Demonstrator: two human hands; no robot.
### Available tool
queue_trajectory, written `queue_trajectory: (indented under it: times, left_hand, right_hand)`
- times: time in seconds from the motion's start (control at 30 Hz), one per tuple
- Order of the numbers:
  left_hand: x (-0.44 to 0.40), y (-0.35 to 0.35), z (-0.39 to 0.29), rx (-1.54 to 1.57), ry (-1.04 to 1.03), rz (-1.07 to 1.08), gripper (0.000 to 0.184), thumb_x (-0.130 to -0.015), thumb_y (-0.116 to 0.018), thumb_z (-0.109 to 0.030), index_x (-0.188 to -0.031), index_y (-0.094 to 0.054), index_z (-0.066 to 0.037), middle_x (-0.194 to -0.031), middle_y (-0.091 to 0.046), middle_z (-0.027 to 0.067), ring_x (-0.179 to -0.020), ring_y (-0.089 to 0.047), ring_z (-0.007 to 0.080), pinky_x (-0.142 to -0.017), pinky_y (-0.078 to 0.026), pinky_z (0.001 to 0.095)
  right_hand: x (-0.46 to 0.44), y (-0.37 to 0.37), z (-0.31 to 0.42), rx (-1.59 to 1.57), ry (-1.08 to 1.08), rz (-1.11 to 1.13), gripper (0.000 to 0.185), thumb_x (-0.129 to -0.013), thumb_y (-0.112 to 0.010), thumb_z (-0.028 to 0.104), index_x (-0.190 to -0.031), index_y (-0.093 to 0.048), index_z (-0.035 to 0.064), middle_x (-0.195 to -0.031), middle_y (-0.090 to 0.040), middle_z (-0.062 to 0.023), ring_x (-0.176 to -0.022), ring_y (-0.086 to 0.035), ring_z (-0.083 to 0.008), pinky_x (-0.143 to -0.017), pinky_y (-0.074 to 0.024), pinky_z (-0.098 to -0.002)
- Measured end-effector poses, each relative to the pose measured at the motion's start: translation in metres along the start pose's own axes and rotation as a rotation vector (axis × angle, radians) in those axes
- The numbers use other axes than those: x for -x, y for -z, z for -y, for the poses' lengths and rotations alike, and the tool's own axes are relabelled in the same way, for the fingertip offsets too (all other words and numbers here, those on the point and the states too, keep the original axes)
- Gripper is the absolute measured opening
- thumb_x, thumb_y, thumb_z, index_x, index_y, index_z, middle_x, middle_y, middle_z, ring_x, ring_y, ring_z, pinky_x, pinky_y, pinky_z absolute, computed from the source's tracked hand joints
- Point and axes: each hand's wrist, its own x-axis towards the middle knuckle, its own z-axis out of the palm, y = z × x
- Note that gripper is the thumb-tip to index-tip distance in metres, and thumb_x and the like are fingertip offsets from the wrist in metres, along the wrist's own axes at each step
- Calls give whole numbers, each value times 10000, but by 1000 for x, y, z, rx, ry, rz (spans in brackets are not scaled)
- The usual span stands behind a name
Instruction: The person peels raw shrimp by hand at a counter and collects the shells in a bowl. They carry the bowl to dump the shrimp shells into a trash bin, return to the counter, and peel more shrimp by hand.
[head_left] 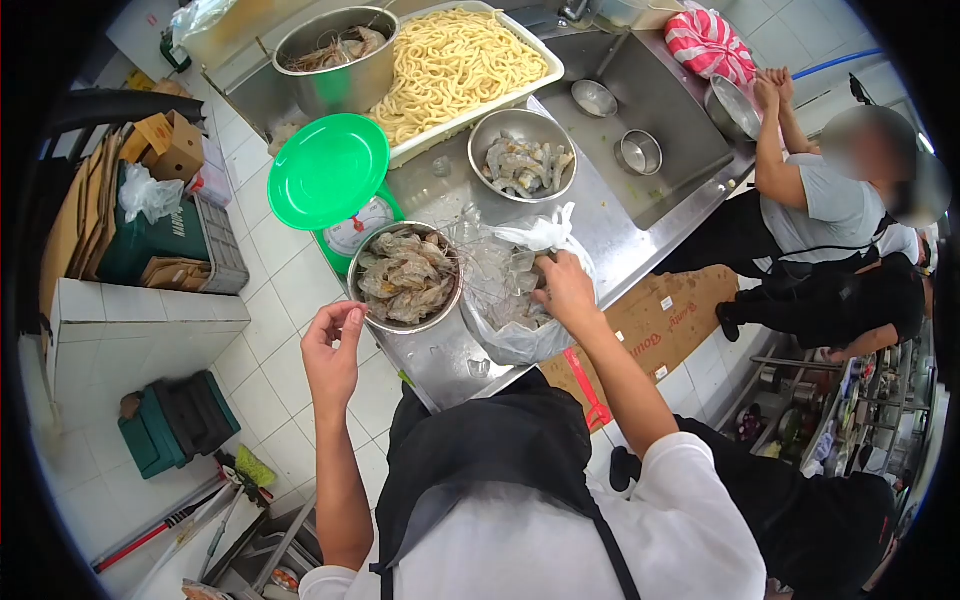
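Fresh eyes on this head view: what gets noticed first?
Probably the bright green scale pan at the counter's left, then the pale noodles filling the white tray beyond it. Nearer, the right hand is at the plastic bag, and the left hand is by the bowl of shrimp.

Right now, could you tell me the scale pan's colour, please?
The pan is bright green, best seen in the head view.

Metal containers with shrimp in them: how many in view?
3: a bowl beside the left hand, another bowl left of the sink, and a deep pot beside the white tray. More could be hidden.
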Motion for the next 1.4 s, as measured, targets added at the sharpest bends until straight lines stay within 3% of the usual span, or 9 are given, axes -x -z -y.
queue_trajectory:
  times: [0.33,0.43,0.87,0.93,1.0,1.1,1.2,1.23,1.4]
  left_hand:
    - [5,-2,-5,-61,17,9,160,-881,-618,-161,-952,-650,-21,-854,-665,24,-722,-525,72,-668,-409,235]
    - [6,-7,-11,-70,3,17,160,-879,-617,-157,-954,-650,-20,-858,-667,26,-725,-534,75,-663,-412,236]
    - [-10,-94,-38,40,-43,302,267,-861,-616,-130,-1106,-615,-23,-992,-665,100,-894,-625,194,-815,-468,309]
    - [-21,-88,-57,-311,-591,132,398,-822,-630,-77,-1212,-561,-35,-1085,-637,110,-1004,-587,267,-934,-422,351]
    - [-28,-74,-64,-285,-544,197,359,-792,-640,-71,-1146,-593,-31,-1043,-628,134,-1040,-548,326,-936,-401,392]
    - [-37,-50,-61,-419,-574,182,182,-828,-623,-93,-978,-615,10,-921,-619,155,-885,-586,309,-776,-446,382]
    - [-36,-33,-60,-421,-521,46,196,-844,-618,-108,-989,-606,24,-892,-618,162,-825,-597,301,-741,-458,356]
    - [-35,-30,-56,-365,-508,14,196,-848,-599,-119,-978,-589,28,-835,-595,165,-772,-564,336,-699,-432,400]
    - [-16,-16,-44,-336,-229,8,229,-920,-518,-179,-983,-574,34,-814,-600,200,-692,-576,322,-631,-447,388]
  right_hand:
    - [-3,12,-16,105,375,140,261,-596,-747,160,-820,-673,49,-948,-563,-102,-1028,-479,-279,-897,-402,-398]
    - [-3,20,-24,-140,382,127,239,-618,-724,149,-825,-669,43,-985,-584,-85,-1049,-486,-272,-889,-415,-379]
    - [2,65,60,-695,172,-74,208,-783,-650,155,-883,-608,-23,-788,-627,-126,-665,-608,-248,-611,-475,-335]
    - [-1,63,76,-749,225,-87,206,-795,-638,143,-915,-600,-20,-748,-621,-145,-662,-609,-278,-608,-471,-349]
    - [-8,72,92,-774,272,-45,200,-817,-619,136,-945,-591,-14,-737,-618,-171,-674,-611,-310,-614,-469,-363]
    - [-25,72,113,-834,429,11,213,-871,-598,141,-1006,-590,-24,-763,-623,-117,-683,-592,-193,-630,-468,-313]
    - [-41,68,127,-791,531,-17,229,-871,-601,142,-1022,-602,-29,-787,-638,-135,-669,-594,-193,-613,-467,-307]
    - [-42,71,136,-851,381,141,214,-851,-614,153,-957,-619,-33,-843,-636,-211,-760,-625,-352,-675,-482,-379]
    - [-49,38,155,-823,576,54,189,-831,-623,156,-927,-629,-7,-799,-629,-186,-723,-623,-323,-647,-481,-374]
